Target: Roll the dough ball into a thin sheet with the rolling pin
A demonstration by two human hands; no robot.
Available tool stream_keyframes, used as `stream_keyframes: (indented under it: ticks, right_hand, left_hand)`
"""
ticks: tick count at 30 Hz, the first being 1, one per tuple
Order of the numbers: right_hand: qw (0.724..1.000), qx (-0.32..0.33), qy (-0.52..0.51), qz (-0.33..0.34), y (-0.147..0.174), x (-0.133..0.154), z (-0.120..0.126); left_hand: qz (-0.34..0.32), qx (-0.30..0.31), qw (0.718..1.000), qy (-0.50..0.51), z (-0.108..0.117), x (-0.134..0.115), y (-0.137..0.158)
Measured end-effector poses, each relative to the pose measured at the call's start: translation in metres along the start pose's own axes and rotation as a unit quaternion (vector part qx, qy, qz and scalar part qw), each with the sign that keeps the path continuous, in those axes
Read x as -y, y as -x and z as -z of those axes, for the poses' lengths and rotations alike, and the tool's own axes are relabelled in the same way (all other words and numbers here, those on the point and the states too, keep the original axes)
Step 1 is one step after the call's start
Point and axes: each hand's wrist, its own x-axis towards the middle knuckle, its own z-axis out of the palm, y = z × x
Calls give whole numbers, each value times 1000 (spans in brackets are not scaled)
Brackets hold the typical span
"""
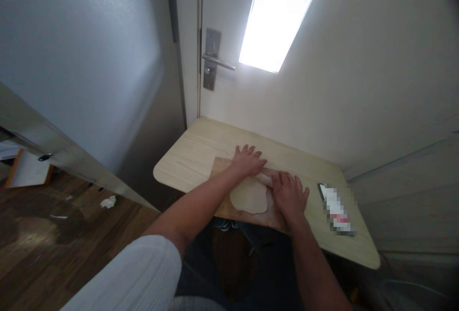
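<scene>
A flat sheet of pale dough (248, 197) lies on a brown wooden board (225, 211), its edge rounded and uneven. Across the dough's far side runs a light rolling pin (264, 178), showing only in the gap between my hands. My left hand (247, 161) rests palm-down over the pin's left end, fingers stretched out and spread. Over the right end lies my right hand (289, 191), also flat with its fingers apart. Both palms hide most of the pin.
The board sits on a small light wood table (186, 158) with rounded corners. A phone-like object (336, 209), partly pixelated, lies to the right. Behind stands a door with a metal handle (218, 61). Crumpled white paper (108, 201) is on the floor at left.
</scene>
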Motion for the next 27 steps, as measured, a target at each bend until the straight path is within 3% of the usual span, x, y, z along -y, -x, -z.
stream_keyframes:
  ticks: [6,9,12,15,18,23,27]
  right_hand:
    - [996,-63,-23,52,63,1,-6]
    - [993,-85,-29,79,97,4,-6]
    - [993,-81,-30,81,109,6,-5]
    - [993,-84,-32,76,97,6,-7]
    - [993,-86,-36,65,69,4,-9]
    - [999,-31,-29,33,18,3,-4]
    - [999,-30,-7,16,2,3,1]
  left_hand:
    - [-6,-64,998,4,3,-7,62]
    - [-12,-66,998,16,6,-8,93]
    - [-13,-56,998,21,8,-8,105]
    - [-12,-47,999,20,8,-7,95]
    - [-9,-49,999,12,5,-6,69]
    - [11,-54,998,6,-4,-3,15]
    - [17,-32,999,12,-5,-4,-4]
